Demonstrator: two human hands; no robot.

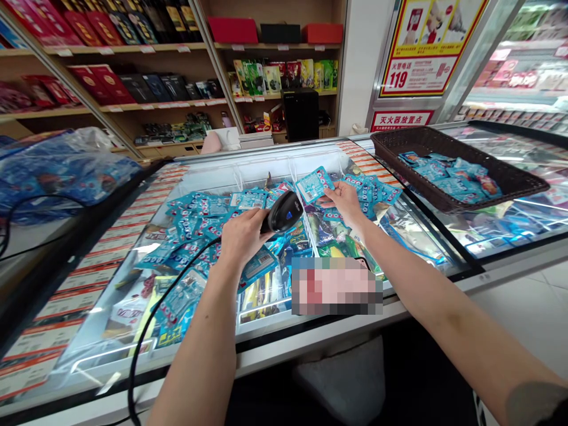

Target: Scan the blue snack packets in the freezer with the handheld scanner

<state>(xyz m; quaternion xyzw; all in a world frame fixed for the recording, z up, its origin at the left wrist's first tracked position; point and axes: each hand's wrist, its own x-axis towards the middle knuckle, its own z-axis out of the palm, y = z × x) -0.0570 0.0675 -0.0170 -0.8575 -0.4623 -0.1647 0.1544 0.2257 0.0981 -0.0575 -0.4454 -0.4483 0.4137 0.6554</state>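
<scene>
My left hand [242, 235] is wrapped round a black barcode scanner [284, 212], whose cable runs down past my forearm. The scanner's head points towards a small blue snack packet [314, 183]. My right hand [344, 201] pinches that packet by its right edge, with its printed label side up. Many similar blue packets [199, 207] lie spread over the glass top of the chest freezer [261, 376], left of and below the scanner. A smaller group of blue packets [375, 192] lies beyond my right hand.
A brown woven basket [448, 142] with blue packets stands at the right. A pixelated phone-like object [336, 286] lies on the freezer's near edge. Plastic-wrapped blue packs [57, 171] are at the left. Shelves [155, 103] of boxes stand behind, beside a red-and-yellow poster [430, 47].
</scene>
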